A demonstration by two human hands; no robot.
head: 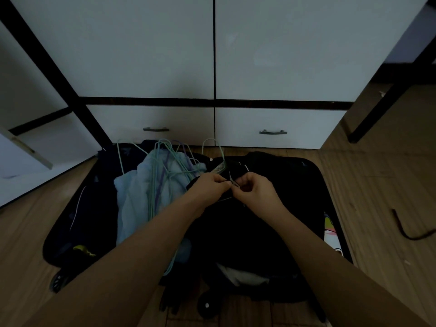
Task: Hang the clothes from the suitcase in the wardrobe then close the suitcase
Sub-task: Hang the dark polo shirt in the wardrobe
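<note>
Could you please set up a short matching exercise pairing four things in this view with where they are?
Things:
1. wire hangers
2. dark cord
3. drawer handles
4. suitcase wheel

Places:
A. wooden floor, far right
B. wardrobe base, behind the suitcase
C. lower left corner of the suitcase
D. on the light blue garment

Pairs: 1-D, 2-A, 3-B, 4-C

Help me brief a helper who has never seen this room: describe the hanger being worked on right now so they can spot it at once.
Start at the white wardrobe and drop to the open suitcase on the floor before it. Over its dark right half, the left hand and right hand pinch a pale green hanger. Unlike the loose hanger pile on the light blue garment, its hook stands up alone.
</note>
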